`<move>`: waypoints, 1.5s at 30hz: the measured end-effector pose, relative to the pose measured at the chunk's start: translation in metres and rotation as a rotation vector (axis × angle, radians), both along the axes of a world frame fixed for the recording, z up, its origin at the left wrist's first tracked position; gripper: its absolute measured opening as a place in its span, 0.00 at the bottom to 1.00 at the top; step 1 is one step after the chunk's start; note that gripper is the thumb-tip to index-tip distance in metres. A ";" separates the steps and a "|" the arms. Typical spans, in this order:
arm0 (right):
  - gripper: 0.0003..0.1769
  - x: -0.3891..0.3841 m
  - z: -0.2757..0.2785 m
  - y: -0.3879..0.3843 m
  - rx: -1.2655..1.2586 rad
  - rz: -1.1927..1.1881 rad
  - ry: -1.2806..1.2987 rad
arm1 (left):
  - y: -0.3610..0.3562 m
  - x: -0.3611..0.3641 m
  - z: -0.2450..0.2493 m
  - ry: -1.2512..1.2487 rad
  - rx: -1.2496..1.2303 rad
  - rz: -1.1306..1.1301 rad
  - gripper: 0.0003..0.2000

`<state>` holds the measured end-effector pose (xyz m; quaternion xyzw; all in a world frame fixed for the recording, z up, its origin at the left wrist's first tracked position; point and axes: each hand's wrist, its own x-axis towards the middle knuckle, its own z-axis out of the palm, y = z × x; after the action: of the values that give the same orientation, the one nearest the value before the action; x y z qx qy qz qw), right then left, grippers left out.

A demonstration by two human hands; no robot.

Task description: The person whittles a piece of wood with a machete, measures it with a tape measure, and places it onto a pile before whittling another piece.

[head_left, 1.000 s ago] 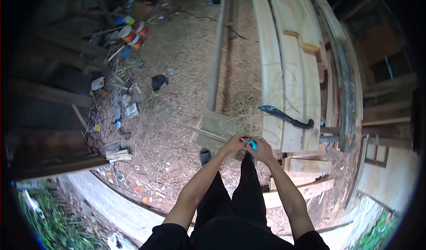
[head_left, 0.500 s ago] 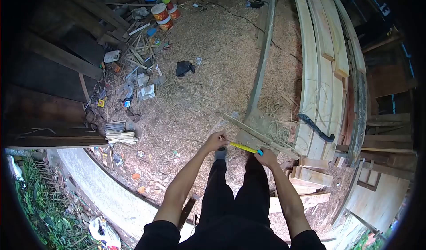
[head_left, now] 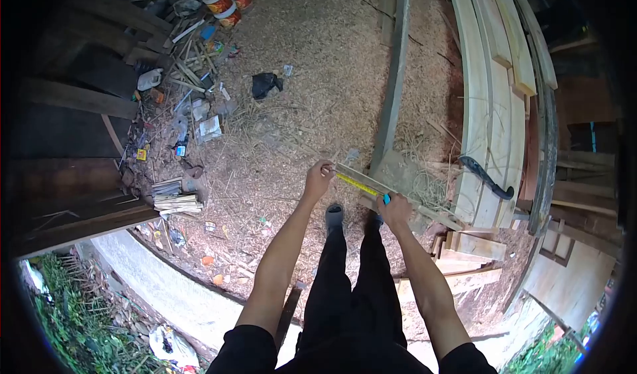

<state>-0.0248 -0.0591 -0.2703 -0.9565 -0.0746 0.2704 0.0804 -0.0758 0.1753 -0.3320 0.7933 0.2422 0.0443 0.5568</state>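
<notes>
A yellow tape measure [head_left: 358, 185] is drawn out between my two hands, in front of my legs. My left hand [head_left: 321, 173] is closed with its fingertips pinching the free end of the blade. The blue case [head_left: 386, 199] sits in my right hand [head_left: 397, 209], whose fingers wrap round it. Just beyond the blade, and roughly in line with it, lies a narrow wooden strip [head_left: 424, 210] that slants down to the right. Part of the case is hidden by my fingers.
Long pale planks [head_left: 484, 102] lie stacked on the right, with a dark curved-handled tool [head_left: 488, 178] across them. A long beam [head_left: 396, 75] runs away from me. Paint buckets [head_left: 217, 0], a black plastic bag [head_left: 266, 84] and scraps litter the left. Cut wood blocks [head_left: 472, 246] sit right of my feet.
Both hands have moved forward, up toward the wooden strip. A little more yellow blade shows between them. The camera view has shifted, and my left foot shows more fully.
</notes>
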 end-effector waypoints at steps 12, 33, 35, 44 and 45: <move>0.26 0.010 -0.001 0.004 -0.077 -0.061 0.011 | 0.004 0.012 -0.039 0.087 -0.041 -0.104 0.14; 0.28 0.035 0.003 -0.008 -0.110 -0.016 0.368 | -0.018 -0.021 -0.025 0.191 -0.510 0.211 0.10; 0.28 0.034 -0.002 -0.007 -0.117 -0.017 0.363 | -0.022 -0.023 -0.025 0.199 -0.541 0.258 0.10; 0.27 0.036 -0.002 -0.002 -0.165 -0.009 0.339 | -0.024 -0.014 -0.019 0.293 -0.654 0.435 0.11; 0.27 0.036 -0.002 -0.001 -0.160 -0.011 0.346 | -0.025 -0.012 -0.017 0.312 -0.636 0.437 0.12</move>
<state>0.0114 -0.0603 -0.2723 -0.8994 -0.0328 0.4356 0.0173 -0.0876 0.1505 -0.3492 0.5091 0.4879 -0.0361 0.7081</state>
